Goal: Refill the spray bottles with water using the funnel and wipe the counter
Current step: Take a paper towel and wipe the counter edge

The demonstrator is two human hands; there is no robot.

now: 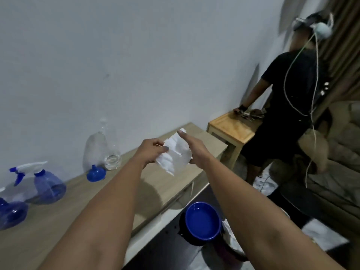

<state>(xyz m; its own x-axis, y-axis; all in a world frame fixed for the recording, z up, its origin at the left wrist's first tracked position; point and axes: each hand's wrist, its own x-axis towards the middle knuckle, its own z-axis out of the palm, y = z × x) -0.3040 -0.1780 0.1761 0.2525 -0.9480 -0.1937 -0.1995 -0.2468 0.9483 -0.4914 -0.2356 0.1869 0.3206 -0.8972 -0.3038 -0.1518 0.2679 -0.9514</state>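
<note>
Both my hands hold a crumpled white paper towel (pixel 176 154) above the right part of the wooden counter (pixel 78 201). My left hand (pixel 151 151) pinches its left edge. My right hand (pixel 191 148) presses flat against its right side, fingers extended. Two blue spray bottles stand at the left: one with a white and blue trigger head (pixel 45 184), another (pixel 10 212) cut off by the frame edge. A blue funnel (pixel 96 172) rests upside down by the wall. Beside it stands a clear plastic water bottle (pixel 111 151) with a little water at its bottom.
A blue basin (pixel 202 221) sits on a dark stand below the counter's front edge. A small wooden side table (pixel 231 129) stands beyond the counter's right end. Another person in black (pixel 288 106) stands at it, trailing cables. A sofa (pixel 335 172) is at the right.
</note>
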